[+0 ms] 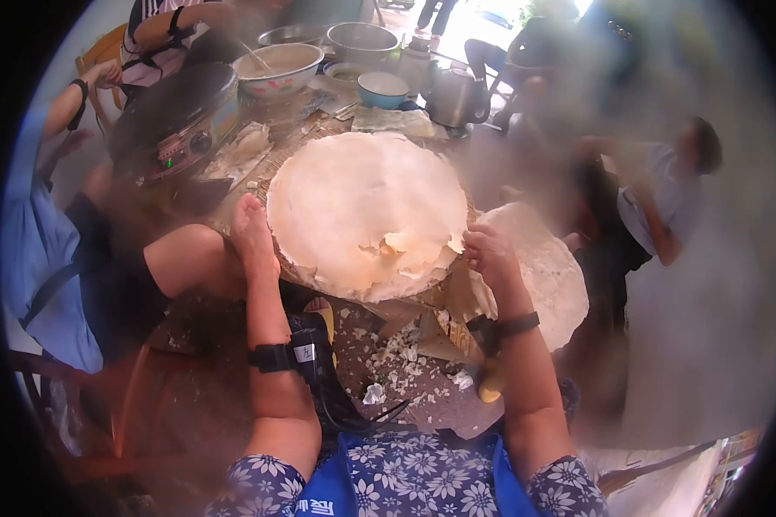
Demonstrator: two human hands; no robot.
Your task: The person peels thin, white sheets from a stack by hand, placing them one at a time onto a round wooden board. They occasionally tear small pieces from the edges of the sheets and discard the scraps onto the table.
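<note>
A stack of large, round, paper-thin pale flatbreads (362, 202) lies in front of me, with the top sheet torn and curling at its near right edge. My left hand (254, 237) is at the stack's left rim, its fingers closed against the edge and partly hidden. At the right rim, the fingers of my right hand (490, 254) pinch the edge of the flatbread beside a torn flap. Another big round pale sheet (547, 280) hangs lower down, right of my right hand.
A dark round griddle (172, 112) with a control panel stands at the left. Behind the stack are a flowered basin (278, 73), a blue bowl (383, 90) and a metal kettle (455, 95). Crumbs (397, 362) litter the floor. People sit left and right.
</note>
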